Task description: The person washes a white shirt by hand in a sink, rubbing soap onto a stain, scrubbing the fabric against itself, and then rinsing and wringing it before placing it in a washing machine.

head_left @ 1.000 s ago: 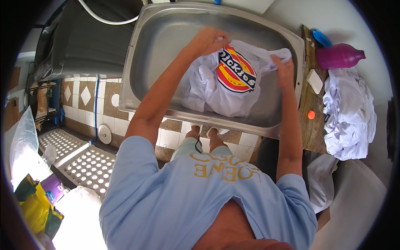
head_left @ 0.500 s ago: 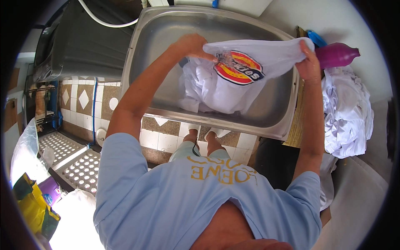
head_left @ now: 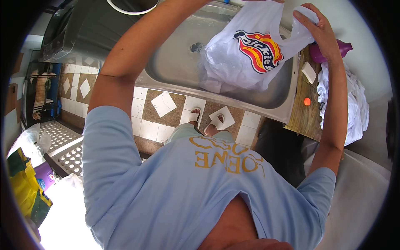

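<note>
A wet white shirt [head_left: 225,50] with a red, yellow and black printed logo hangs bunched over a steel sink [head_left: 166,68]. Its lower folds rest in the basin. My right hand [head_left: 325,35] is closed on a narrow band of the cloth at the upper right, thumb pressed over it. The fingers of my left hand [head_left: 275,1] just show at the top edge, where the cloth is drawn up to them; the rest of that hand is cut off by the frame.
Right of the sink, a wooden board [head_left: 306,116] carries a white bar [head_left: 308,73] and a small orange round thing [head_left: 307,101]. Beyond lie a purple bottle [head_left: 341,49] and a heap of white cloth [head_left: 354,104]. A dark grey appliance [head_left: 91,37] stands at left.
Both hands have risen, the left going up and right toward the frame's edge. The shirt has been lifted and shifted right, exposing the sink's drain; its logo now tilts.
</note>
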Available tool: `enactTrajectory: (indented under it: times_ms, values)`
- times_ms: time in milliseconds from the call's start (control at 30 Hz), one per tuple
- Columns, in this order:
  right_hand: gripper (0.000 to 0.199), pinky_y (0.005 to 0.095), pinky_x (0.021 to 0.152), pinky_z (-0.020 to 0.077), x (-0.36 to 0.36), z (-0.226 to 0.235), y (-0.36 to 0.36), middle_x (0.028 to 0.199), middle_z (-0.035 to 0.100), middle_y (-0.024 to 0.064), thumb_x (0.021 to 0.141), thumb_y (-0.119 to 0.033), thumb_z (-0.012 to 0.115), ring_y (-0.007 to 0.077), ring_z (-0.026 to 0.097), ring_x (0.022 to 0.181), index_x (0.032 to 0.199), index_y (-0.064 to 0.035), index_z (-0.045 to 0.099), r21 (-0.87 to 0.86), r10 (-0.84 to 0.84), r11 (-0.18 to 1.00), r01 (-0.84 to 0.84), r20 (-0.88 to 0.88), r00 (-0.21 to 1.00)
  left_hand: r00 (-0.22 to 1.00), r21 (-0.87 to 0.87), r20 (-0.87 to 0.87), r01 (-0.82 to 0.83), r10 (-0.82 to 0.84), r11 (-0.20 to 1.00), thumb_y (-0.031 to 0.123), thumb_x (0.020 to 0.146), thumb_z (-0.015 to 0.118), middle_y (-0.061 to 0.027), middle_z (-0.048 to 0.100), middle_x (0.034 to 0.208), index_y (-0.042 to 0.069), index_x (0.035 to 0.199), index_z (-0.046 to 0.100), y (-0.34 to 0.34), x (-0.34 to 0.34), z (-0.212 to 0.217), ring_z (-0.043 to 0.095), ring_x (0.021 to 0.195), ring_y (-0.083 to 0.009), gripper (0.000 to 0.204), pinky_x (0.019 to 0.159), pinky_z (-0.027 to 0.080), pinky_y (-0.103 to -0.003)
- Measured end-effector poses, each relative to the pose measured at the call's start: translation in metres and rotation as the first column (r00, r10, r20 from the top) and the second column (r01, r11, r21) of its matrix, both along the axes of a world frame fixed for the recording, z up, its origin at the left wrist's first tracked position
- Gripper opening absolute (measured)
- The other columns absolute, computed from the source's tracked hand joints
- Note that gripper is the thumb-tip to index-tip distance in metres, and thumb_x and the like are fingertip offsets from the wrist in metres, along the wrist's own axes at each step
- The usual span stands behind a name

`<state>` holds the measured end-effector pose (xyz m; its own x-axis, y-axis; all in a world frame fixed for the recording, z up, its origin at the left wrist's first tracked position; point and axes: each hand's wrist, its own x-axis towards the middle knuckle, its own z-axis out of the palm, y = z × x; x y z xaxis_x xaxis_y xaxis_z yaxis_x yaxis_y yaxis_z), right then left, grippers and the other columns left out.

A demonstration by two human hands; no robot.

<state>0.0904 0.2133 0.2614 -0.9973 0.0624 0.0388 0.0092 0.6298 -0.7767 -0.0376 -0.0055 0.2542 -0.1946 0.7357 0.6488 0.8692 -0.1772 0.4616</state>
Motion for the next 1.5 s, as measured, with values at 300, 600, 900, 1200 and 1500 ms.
enactTrajectory:
  times_ms: [300, 600, 900, 1200, 1500]
  values:
    - [0.096, 0.0359, 0.103, 0.0345, 0.071, -0.186, 0.006, 0.134, 0.041, 0.0259, 0.07, -0.035, 0.077, 0.0323, 0.04, 0.127, 0.142, -0.0009, 0.023, 0.289, -0.22, 0.939, 0.188, 0.084, 0.972, 0.764, -0.577, -0.084, -0.56, 0.639, 0.594, 0.052, 0.067, 0.074, -0.0234, 0.032, 0.138, 0.01, 0.132, 0.043, -0.054, 0.062, -0.211, 0.046, 0.118, -0.0413, 0.082, 0.096, 0.038, -0.051]
    - [0.084, 0.0404, 0.101, 0.0384, 0.088, -0.264, -0.079, 0.135, 0.046, 0.0163, 0.077, -0.053, 0.067, 0.0311, 0.047, 0.122, 0.134, 0.0012, 0.038, -0.241, -0.349, 0.859, 0.452, 0.369, 0.861, 0.701, -0.708, 0.294, -0.296, 0.649, 0.641, 0.047, 0.062, 0.077, -0.03, 0.036, 0.136, 0.015, 0.144, 0.025, -0.015, 0.075, -0.274, 0.048, 0.118, -0.0426, 0.102, 0.093, 0.042, -0.049]
    - [0.051, 0.0395, 0.095, 0.0442, 0.015, -0.296, -0.093, 0.12, 0.055, 0.0072, 0.091, -0.052, 0.043, 0.0247, 0.054, 0.11, 0.127, -0.0154, 0.047, -0.902, -0.037, -0.381, -0.201, -0.203, 0.979, 0.439, -0.335, 0.722, -0.455, 0.535, 0.825, 0.03, 0.068, 0.069, -0.0182, 0.066, 0.084, 0.008, 0.098, 0.063, 0.067, 0.114, -0.222, 0.064, 0.082, -0.0363, 0.038, 0.07, 0.051, -0.043]
    - [0.037, 0.0373, 0.086, 0.0474, -0.005, -0.285, -0.104, 0.101, 0.058, 0.005, 0.093, -0.042, 0.041, 0.0212, 0.057, 0.097, 0.111, -0.0124, 0.053, -0.958, -0.207, -0.287, 0.01, 0.072, 0.976, 0.46, -0.394, 0.514, -0.623, 0.724, 0.676, 0.043, 0.071, 0.069, -0.0109, 0.067, 0.076, 0.018, 0.085, 0.069, 0.061, 0.071, -0.24, 0.064, 0.073, -0.0318, 0.029, 0.066, 0.05, -0.037]
    - [0.047, 0.0386, 0.09, 0.046, 0.011, -0.256, -0.084, 0.116, 0.058, 0.0071, 0.094, -0.043, 0.035, 0.0248, 0.056, 0.107, 0.122, -0.0097, 0.051, -0.951, -0.393, -0.278, 0.138, 0.243, 0.887, 0.723, -0.552, 0.235, -0.451, 0.65, 0.701, 0.057, 0.072, 0.069, -0.0183, 0.061, 0.099, 0.015, 0.118, 0.054, 0.021, 0.065, -0.236, 0.06, 0.091, -0.0377, 0.064, 0.081, 0.047, -0.045]
